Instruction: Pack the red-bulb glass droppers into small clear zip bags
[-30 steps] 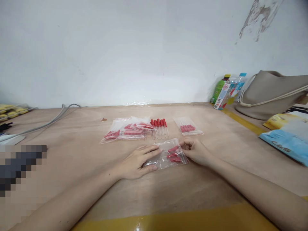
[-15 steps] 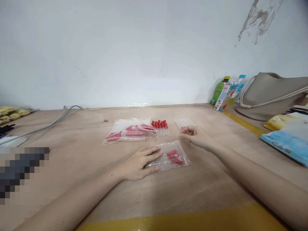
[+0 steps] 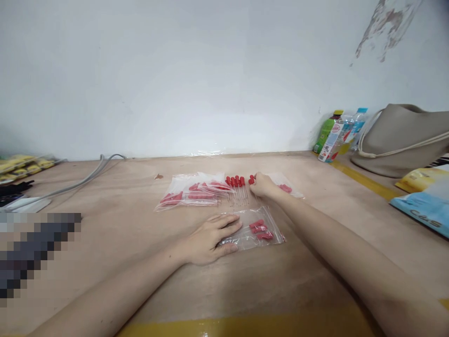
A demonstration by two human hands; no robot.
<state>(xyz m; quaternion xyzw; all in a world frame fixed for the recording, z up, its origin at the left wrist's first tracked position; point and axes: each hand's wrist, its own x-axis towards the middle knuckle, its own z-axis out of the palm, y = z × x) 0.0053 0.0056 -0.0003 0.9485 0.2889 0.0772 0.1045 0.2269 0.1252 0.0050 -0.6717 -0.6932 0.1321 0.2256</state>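
Note:
My left hand (image 3: 215,239) lies flat with fingers spread on a clear zip bag (image 3: 247,236). Inside that bag are red-bulbed droppers (image 3: 264,235), their bulbs at the right end. Farther back, my right hand (image 3: 263,186) is closed in a pinch at a red-bulbed dropper (image 3: 251,179); whether it has one or two is hard to see. Just left of it, several loose droppers (image 3: 237,181) lie side by side, bulbs away from me. Another zip bag (image 3: 278,178) with red bulbs is partly hidden behind my right hand and forearm.
Filled zip bags (image 3: 175,182) lie overlapping left of the loose droppers. Bottles (image 3: 329,138) and a grey drawstring bag (image 3: 400,140) stand back right, with blue and yellow packs (image 3: 423,210) in front. A grey cable (image 3: 84,175) and yellow packets (image 3: 24,166) lie left.
My right hand has moved left and back, from the far zip bag's edge to the right end of the loose droppers, a dropper now at its fingertips. My left hand stays on the near bag.

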